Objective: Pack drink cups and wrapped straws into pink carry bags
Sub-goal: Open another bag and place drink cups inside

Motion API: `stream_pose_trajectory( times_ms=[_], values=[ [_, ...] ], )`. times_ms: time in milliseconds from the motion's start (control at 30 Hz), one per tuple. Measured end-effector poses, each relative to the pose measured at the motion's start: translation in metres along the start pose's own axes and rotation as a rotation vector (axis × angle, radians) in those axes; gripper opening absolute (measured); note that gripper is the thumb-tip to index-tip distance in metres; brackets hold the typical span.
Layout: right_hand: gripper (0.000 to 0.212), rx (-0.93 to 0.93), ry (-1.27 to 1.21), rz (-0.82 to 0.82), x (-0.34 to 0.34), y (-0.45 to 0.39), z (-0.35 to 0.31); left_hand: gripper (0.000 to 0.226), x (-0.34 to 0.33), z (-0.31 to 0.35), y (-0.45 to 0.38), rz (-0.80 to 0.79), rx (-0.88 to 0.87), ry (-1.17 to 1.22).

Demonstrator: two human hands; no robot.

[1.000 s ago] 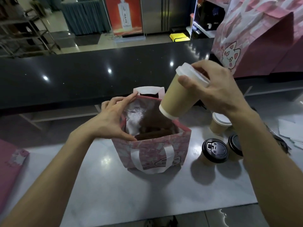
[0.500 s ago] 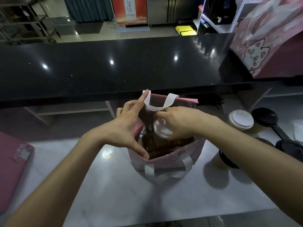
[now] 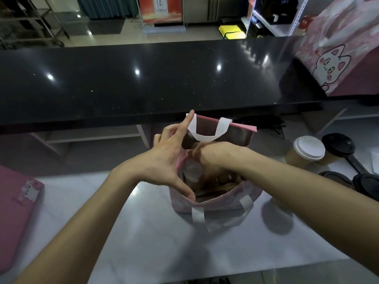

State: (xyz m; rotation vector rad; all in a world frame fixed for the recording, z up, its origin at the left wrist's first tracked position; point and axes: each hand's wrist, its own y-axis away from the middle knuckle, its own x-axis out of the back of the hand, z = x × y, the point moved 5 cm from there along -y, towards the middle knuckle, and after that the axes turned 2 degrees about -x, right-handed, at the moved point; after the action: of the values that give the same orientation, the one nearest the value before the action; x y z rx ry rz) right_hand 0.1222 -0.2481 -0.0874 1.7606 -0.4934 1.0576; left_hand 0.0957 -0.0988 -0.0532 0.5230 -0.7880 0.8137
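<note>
A pink carry bag (image 3: pixel 221 203) with white handles stands open on the pale counter. My left hand (image 3: pixel 166 156) spreads its left rim, thumb on the near edge and forefinger up at the far handle. My right hand (image 3: pixel 213 158) reaches down inside the bag, fingers curled on a tan paper cup whose white lid (image 3: pixel 192 170) shows just below the knuckles. The cup's body is hidden by the hand and the bag wall.
Right of the bag stand a white-lidded tan cup (image 3: pixel 305 152) and several black-lidded cups (image 3: pixel 338 144). A flat pink bag (image 3: pixel 14 203) lies at the left. A large pink cat-print bag (image 3: pixel 336 58) sits on the raised black counter (image 3: pixel 123 78) behind.
My right hand carried the cup from above the bag down into it and has sunk deeper inside. My left hand has kept the rim spread throughout.
</note>
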Motion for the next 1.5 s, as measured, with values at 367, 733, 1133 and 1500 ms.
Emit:
stream_pose_trajectory(
  times_ms=[367,733,1133,1500],
  values=[
    [0.096,-0.043,-0.007,0.056,0.006,0.017,0.004,0.135,0.022,-0.001,0.01,0.081,0.039,-0.049],
    [0.035,-0.143,-0.583,0.887,0.03,0.193,0.113,0.051,0.027,0.11,-0.023,0.362,-0.286,-0.251],
    [0.081,-0.315,-0.053,0.15,-0.117,0.166,0.19,0.016,-0.037,0.159,-0.046,0.364,-0.239,-0.184],
    [0.072,0.033,-0.721,1.058,0.051,0.214,0.16,0.039,0.006,0.07,0.01,0.211,0.223,-0.449]
  ],
)
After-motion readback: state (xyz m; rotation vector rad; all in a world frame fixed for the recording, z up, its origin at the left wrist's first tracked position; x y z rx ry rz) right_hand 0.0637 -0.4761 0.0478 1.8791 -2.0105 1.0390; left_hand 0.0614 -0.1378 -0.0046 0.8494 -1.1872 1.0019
